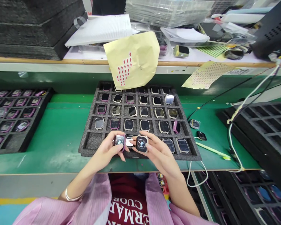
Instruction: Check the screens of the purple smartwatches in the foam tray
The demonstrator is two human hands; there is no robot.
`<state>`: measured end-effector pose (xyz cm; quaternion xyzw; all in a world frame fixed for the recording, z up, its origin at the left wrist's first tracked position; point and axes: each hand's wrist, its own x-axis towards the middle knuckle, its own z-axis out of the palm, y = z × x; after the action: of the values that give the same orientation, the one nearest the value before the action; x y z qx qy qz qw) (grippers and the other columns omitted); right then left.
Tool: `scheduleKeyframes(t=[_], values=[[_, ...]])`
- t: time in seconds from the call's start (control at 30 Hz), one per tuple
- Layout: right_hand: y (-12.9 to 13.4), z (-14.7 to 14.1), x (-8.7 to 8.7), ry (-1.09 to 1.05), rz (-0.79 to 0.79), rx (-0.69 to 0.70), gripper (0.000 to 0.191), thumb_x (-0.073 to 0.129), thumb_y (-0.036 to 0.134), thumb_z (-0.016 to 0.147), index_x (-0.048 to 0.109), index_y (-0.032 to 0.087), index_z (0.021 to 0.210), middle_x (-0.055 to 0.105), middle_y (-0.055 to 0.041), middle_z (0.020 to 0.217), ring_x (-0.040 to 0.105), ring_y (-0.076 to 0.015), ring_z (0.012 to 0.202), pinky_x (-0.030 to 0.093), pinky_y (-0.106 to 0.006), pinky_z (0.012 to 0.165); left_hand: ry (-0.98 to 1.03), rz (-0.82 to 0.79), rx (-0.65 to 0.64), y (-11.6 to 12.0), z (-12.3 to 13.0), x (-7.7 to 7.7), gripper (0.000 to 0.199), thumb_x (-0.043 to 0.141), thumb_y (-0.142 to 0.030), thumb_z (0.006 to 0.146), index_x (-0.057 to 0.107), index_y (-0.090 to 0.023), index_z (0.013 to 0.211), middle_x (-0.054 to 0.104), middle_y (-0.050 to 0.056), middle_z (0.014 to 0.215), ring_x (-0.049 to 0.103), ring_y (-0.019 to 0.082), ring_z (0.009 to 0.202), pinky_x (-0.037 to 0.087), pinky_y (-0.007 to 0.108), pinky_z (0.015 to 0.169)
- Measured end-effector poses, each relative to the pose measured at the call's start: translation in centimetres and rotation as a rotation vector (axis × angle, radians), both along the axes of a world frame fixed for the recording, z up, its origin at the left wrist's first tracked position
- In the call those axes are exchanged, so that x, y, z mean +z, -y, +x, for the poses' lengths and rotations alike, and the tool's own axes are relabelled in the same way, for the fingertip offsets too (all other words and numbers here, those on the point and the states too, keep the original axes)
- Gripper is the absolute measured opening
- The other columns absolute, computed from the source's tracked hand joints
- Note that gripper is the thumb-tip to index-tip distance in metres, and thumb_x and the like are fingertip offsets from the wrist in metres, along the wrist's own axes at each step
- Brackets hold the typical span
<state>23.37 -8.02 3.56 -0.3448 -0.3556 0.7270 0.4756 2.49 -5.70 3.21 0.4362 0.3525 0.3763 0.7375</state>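
Note:
My left hand (pixel 110 147) is closed round a purple-framed smartwatch (pixel 119 141) whose screen is lit, the thumb lying on the glass. In my right hand (pixel 158 150) is a light-framed smartwatch (pixel 141 144), also showing a lit dial. Both watches are held side by side, faces up, over the front of a grey foam tray (pixel 90 143). Most of the tray's compartments hold watch bodies without straps, some purple and some pale. Between the two hands part of another watch (pixel 129 141) shows; the fingers partly cover it.
Another foam tray (pixel 16 143) with purple watches lies at the left. To the right are a green pen-like stick (pixel 213 150), a small black device (pixel 201 135) and a white cable (pixel 229 134). Yellow sticker sheets (pixel 133 59) hang from the shelf edge (pixel 84 66) above the tray.

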Motion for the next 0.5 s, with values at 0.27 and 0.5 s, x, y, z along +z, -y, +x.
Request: scheduleKeyframes(t=[0.27,0.5], values=[[0.31,0.15,-0.41,-0.067,-0.044,-0.042,0.046,0.06,0.017,0.084,0.054,0.024,0.129,0.063,-0.0108,0.121,0.061,-0.0292,0.11,0.051,-0.053,0.092,0.092,-0.061,-0.002,0.38,-0.37,0.5,0.032,0.047,-0.019,0.088,0.054,-0.019,0.119,0.057,0.011,0.113,0.06,0.024,0.097,0.059,0.036,0.071],[0.5,-0.58,-0.79,0.013,-0.016,-0.087,0.041,0.063,0.022,0.085,0.058,0.027,0.125,0.064,-0.0079,0.122,0.064,-0.0283,0.106,0.056,-0.049,0.087,0.092,-0.046,-0.014,0.38,0.12,0.29,0.032,0.046,-0.017,0.087,0.054,-0.021,0.117,0.058,0.009,0.111,0.06,0.025,0.099,0.059,0.036,0.072]])
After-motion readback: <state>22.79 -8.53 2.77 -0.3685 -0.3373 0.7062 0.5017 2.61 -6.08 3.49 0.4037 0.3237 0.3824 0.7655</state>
